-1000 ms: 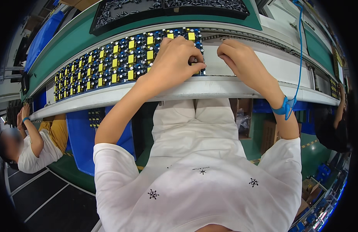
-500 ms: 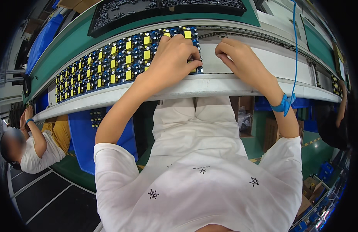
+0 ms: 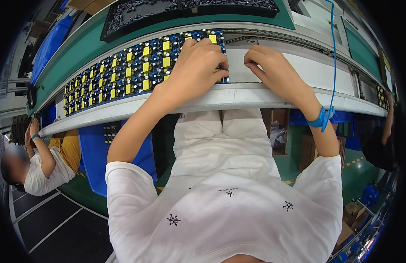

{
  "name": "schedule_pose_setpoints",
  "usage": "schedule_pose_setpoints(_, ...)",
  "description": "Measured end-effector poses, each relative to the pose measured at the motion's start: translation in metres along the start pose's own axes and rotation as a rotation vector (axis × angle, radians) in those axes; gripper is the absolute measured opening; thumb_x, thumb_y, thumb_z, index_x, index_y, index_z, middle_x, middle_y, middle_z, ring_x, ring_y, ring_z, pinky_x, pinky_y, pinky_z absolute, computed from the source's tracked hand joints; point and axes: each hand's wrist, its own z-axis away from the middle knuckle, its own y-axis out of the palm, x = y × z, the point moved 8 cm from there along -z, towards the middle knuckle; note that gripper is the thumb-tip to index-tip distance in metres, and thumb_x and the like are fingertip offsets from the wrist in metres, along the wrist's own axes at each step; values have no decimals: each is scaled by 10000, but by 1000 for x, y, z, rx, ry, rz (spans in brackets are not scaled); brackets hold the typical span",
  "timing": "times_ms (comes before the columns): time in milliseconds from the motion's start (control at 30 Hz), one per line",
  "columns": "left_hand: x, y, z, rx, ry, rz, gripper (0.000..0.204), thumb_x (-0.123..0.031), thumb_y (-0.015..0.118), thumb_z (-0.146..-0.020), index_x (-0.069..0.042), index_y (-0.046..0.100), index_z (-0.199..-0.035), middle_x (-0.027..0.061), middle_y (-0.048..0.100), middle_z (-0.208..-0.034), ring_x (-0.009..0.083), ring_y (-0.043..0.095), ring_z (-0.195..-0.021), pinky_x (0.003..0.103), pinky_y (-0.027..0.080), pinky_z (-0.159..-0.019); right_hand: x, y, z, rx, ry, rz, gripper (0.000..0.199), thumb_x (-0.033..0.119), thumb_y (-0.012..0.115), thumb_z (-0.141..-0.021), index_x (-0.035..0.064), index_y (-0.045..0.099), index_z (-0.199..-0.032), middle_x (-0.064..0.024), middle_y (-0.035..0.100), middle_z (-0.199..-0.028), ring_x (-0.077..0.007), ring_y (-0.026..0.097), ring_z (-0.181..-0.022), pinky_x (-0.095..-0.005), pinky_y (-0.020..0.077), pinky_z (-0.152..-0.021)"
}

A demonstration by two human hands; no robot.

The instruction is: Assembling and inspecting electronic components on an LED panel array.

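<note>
Several circuit boards (image 3: 137, 63) with yellow blocks, blue parts and small round components lie in rows along the conveyor rail. My left hand (image 3: 196, 63) rests over their right end. Its fingers are curled, with thumb and forefinger close together at the boards' edge; whatever they grip is hidden. Just right of the boards, my right hand (image 3: 273, 68) hovers above the white strip (image 3: 299, 70) of the line. Its thumb and bent forefinger nearly meet, and anything between them cannot be made out. A blue wrist strap (image 3: 320, 119) with a cord circles my right wrist.
Black trays (image 3: 144, 19) of small cylindrical components stand behind the rail. A blue cord (image 3: 334, 57) hangs across the right side. Below the rail at left is a blue bin (image 3: 93, 153). Another person (image 3: 45, 162) works at far left, and an arm (image 3: 387, 116) shows at far right.
My left thumb and forefinger have shifted very slightly at the boards' edge. My right hand and the boards stay almost in place.
</note>
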Motion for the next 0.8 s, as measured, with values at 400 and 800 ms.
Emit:
schedule_pose_setpoints(400,-8,0,5,-88,65,-26,89,-172,734,-753,-94,693,-746,18,613,-778,201,556,-887,373,371,-807,4,3,-2,21,-6,-8,84,-22,581,-830,-27,558,-910,-147,581,-876,-345,566,-811,-411,459,-699)
schedule_pose_setpoints(800,-71,39,23,-173,109,-75,518,-298,746,-750,-60,568,-1174,75,603,-979,230,558,-964,377,376,-918,-5,-19,1,-38,31,-56,69,-20,594,-846,-25,556,-903,-137,569,-846,-318,555,-758,-371,450,-652)
